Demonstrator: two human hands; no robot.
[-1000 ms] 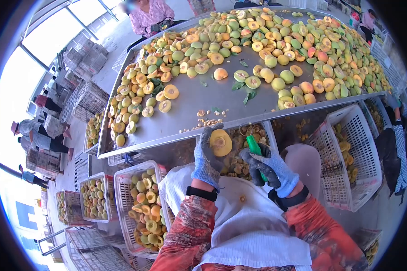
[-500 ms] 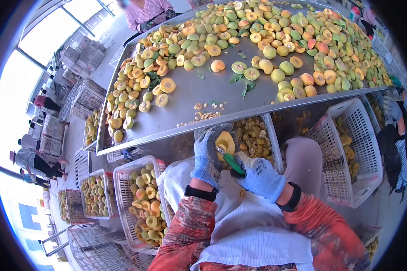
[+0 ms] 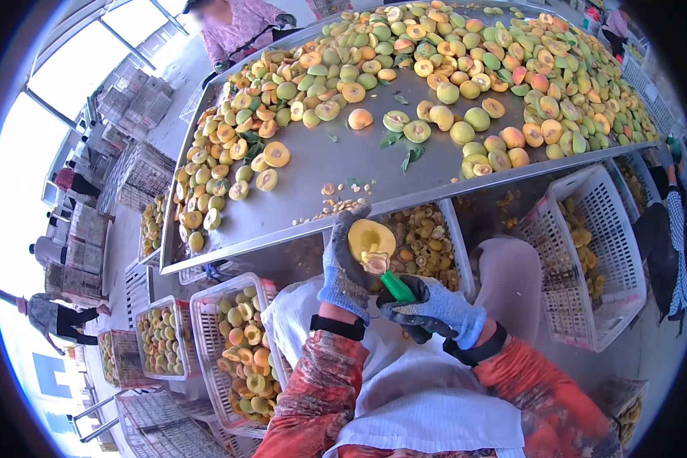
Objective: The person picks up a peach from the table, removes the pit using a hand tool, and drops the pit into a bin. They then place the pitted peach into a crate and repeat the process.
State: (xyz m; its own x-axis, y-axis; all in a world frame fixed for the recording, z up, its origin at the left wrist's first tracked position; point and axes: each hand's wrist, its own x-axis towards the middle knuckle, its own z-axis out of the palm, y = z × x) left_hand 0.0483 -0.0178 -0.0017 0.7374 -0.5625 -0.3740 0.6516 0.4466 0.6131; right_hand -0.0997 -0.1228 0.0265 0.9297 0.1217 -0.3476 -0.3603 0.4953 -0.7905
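My left hand, in a blue and grey glove, grips a yellow peach half with its cut face up. My right hand, gloved alike, is wrapped round the green handle of a small pitting tool. The tool's end lies at the lower part of the cut face, where a pinkish-brown piece of pit shows. The tip's exact shape is hard to make out. Below the hands stands a crate of peach pieces.
A metal table in front carries many peach halves, leaves and pit pieces near its edge. Crates of peaches stand at my left, another crate at right. Another person stands across the table.
The peach half has turned its cut face more toward me. My right hand has rolled over and drawn slightly back, with the tool's end now low on the half.
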